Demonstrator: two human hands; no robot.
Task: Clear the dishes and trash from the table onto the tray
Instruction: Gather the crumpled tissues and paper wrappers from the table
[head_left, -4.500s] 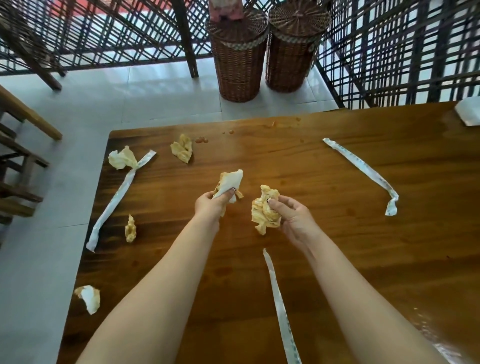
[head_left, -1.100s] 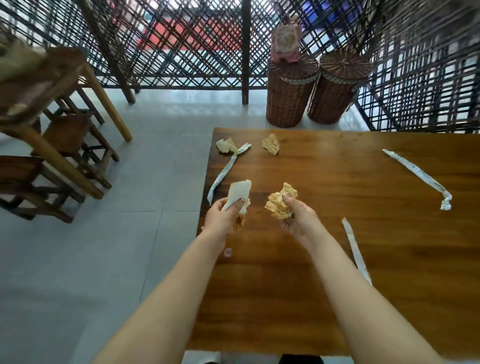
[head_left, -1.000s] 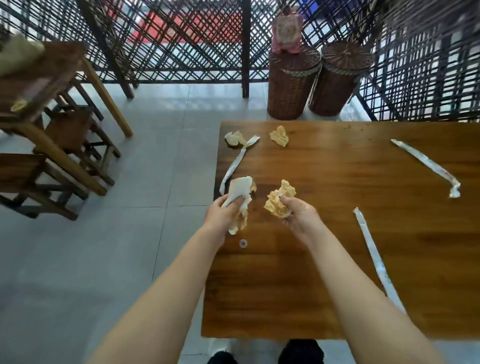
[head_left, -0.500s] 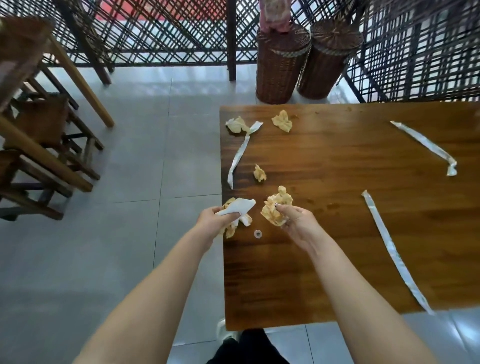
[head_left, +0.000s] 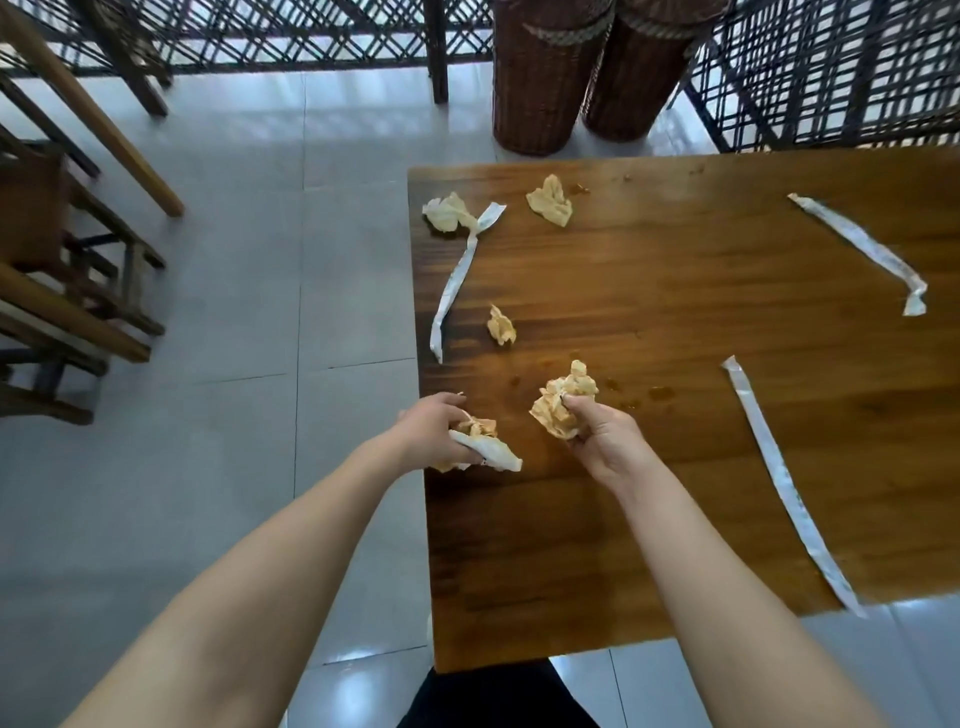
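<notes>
My left hand (head_left: 434, 428) grips a stained crumpled napkin (head_left: 485, 447) low at the left edge of the wooden table (head_left: 675, 467). My right hand (head_left: 605, 439) holds a yellow-stained napkin wad (head_left: 563, 400) just above the tabletop. Loose crumpled napkins lie at the far left corner (head_left: 444, 213), beside it (head_left: 551, 200), and mid-left (head_left: 501, 325). White paper strips lie at the left (head_left: 457, 280), far right (head_left: 862, 249) and near right (head_left: 784, 488). No tray is in view.
Two wicker baskets (head_left: 545, 78) stand on the tiled floor beyond the table's far edge. Wooden chairs (head_left: 62, 249) stand to the left. A dark lattice screen (head_left: 831, 67) runs along the back. Small sauce stains (head_left: 660, 392) mark the tabletop.
My left hand has dropped to the table's left edge with its napkin and closed over more crumpled paper there. The right hand stays put with its wad. The view tilted further down.
</notes>
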